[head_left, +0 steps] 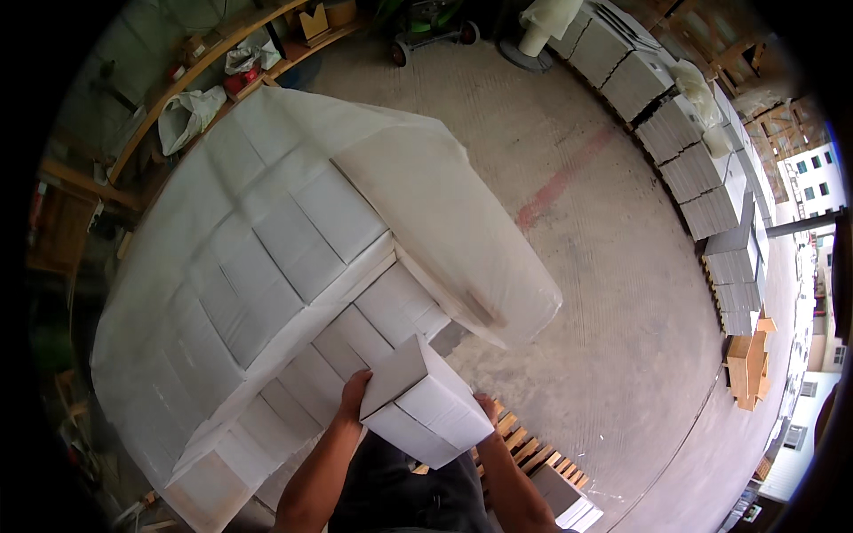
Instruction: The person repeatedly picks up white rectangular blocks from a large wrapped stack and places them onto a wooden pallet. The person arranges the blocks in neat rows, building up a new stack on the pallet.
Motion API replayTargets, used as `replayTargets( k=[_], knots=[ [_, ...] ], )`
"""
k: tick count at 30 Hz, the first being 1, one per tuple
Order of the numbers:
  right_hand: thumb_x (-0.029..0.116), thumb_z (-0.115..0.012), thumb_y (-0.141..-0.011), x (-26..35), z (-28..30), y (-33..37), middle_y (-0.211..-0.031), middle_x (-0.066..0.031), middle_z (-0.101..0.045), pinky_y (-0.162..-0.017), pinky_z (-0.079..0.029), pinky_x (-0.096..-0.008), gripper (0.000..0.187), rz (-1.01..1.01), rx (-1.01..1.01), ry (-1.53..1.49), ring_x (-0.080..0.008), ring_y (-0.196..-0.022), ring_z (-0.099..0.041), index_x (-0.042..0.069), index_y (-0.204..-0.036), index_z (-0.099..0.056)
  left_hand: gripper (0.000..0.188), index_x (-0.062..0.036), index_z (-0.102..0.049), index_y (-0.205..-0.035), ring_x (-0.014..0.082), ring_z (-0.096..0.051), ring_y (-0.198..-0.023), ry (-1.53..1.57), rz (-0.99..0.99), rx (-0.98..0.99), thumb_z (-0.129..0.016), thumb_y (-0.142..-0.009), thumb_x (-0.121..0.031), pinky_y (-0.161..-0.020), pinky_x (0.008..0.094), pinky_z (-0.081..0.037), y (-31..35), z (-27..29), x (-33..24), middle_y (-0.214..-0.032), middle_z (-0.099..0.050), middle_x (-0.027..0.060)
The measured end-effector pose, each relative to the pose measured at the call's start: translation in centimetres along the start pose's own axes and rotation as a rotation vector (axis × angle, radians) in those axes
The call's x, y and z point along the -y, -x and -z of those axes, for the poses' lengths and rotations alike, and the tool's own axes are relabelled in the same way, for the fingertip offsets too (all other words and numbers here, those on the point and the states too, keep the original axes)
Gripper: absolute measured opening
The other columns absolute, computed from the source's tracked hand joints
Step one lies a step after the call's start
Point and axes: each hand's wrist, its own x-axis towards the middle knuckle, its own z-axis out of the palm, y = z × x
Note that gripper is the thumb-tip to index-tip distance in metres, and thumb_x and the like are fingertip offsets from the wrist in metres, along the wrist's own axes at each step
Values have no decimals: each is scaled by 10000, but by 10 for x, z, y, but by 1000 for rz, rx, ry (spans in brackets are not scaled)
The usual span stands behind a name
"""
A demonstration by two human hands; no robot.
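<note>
I hold a white rectangular block (pixel 419 400) in front of my body, tilted, with both hands on it. My left hand (pixel 351 400) grips its left end and my right hand (pixel 488 410) presses against its right side. Just ahead and to the left stands a large stack of the same white blocks (pixel 267 266), partly draped with a translucent plastic sheet (pixel 444 204). The block is lifted clear of the stack's near rows.
A wooden pallet (pixel 524 449) lies on the concrete floor by my right side. More grey-white block stacks (pixel 702 169) line the right wall. Shelves with bags and clutter (pixel 195 98) run along the back left. A small wheeled machine (pixel 431 31) stands at the far end.
</note>
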Motion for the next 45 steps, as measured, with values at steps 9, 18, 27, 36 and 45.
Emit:
replayTargets(
  k=[9,18,27,36,45],
  knots=[
    [360,-486,-849,41,-42,-134,-1026,-135,-615,-809,-487,-380,416,388,-14,-164,-277,-932,-587,4,-1047,-573,465,-46,-516,-1136,217,-554,-983,407,-73,-75,-453,-889,-435,-878,339,-432,-40,-99,-95,-1073,-574,89],
    [378,-439,-893,22,-82,-152,-1133,-140,-569,-875,-452,-402,462,285,66,-120,-280,-1031,-544,13,-1167,-513,836,-112,-232,-1388,205,-349,-1219,-4,-344,-312,-626,-777,-524,-1016,353,-286,-26,-101,-59,-1344,-353,52],
    [382,-430,-898,24,-82,-179,-1114,-141,-579,-863,-450,-391,460,276,25,-48,-271,-1011,-553,15,-1160,-519,760,-13,-255,-1358,194,-375,-1163,-27,-407,-299,-635,-823,-397,-1002,318,-274,-35,-132,-100,-1304,-385,90],
    [386,-422,-903,30,-93,-179,-1096,-142,-590,-851,-449,-380,459,285,-1,2,-262,-992,-562,16,-1154,-526,606,48,-393,-1261,241,-476,-1072,-213,-532,-589,-583,-856,-361,-943,331,-358,-44,-145,-93,-1202,-497,147],
    [390,-414,-908,29,-107,-187,-1077,-142,-601,-839,-448,-369,459,405,8,-48,-252,-973,-571,17,-1148,-532,593,77,-379,-1262,285,-510,-1043,-266,-630,-623,-533,-880,-349,-921,348,-389,-53,-148,-87,-1187,-505,201]
  ],
)
